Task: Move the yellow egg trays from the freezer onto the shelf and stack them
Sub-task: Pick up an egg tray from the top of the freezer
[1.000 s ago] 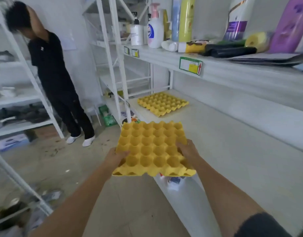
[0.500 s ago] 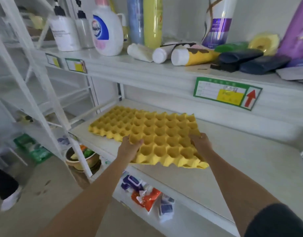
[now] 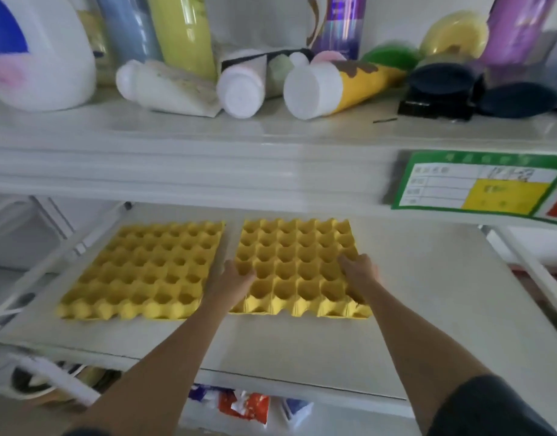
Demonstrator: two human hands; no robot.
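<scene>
- Two yellow egg trays are sitting side by side on the white shelf [image 3: 412, 309] in the middle of the head view, not stacked: the left tray [image 3: 145, 272] is lying on its own at centre left, and the right tray [image 3: 296, 262] is just beside it with a narrow gap between them.
- The left hand [image 3: 236, 276] is gripping the right tray's left edge, fingers curled into the cups, while the right hand [image 3: 359, 272] is holding its right edge, fingers bent over the rim; both are closed on the tray.
- The right tray appears to be resting on or just above the shelf; I cannot tell which.
- Judging the risks: the task is asking for a stack, so letting go here would be leaving the trays apart. Sliding the tray sideways could be pushing the left tray toward the frame's left edge, where the shelf ends. Setting it down askew would be stopping the cups from nesting, leaving a wobbly stack.
- Every cup in both trays is showing empty.
- Across the top of the frame, bottles and tubes are crowding the upper shelf [image 3: 208, 146], several lying on their sides; lifting the tray too high could be knocking its front lip.
- A green and yellow label [image 3: 478, 187] is hanging at the right of that lip.
</scene>
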